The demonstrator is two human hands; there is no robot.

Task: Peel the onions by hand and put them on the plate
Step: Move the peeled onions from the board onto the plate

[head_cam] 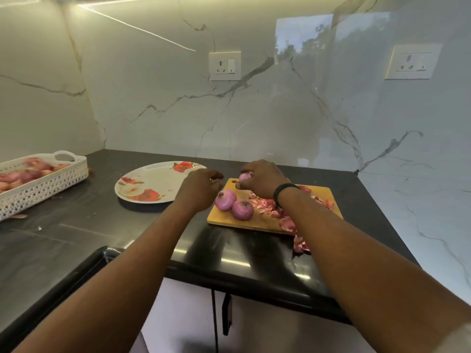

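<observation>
Two peeled pink onions [225, 200] [243, 209] lie side by side at the left end of a wooden cutting board [323, 193]. My right hand [265, 178] grips a third peeled onion [244, 177] above the board's far left corner. My left hand [201, 186] hovers just left of it, fingers curled and blurred, holding nothing that I can see. A white plate with red flowers [153, 183] sits left of the board with nothing on it. Onion skins [288, 221] are scattered over the board.
A white perforated basket [43, 184] with several unpeeled onions stands at the far left of the black counter. Loose skins [300, 244] lie near the counter's front edge. A marble wall with two sockets closes off the back and right.
</observation>
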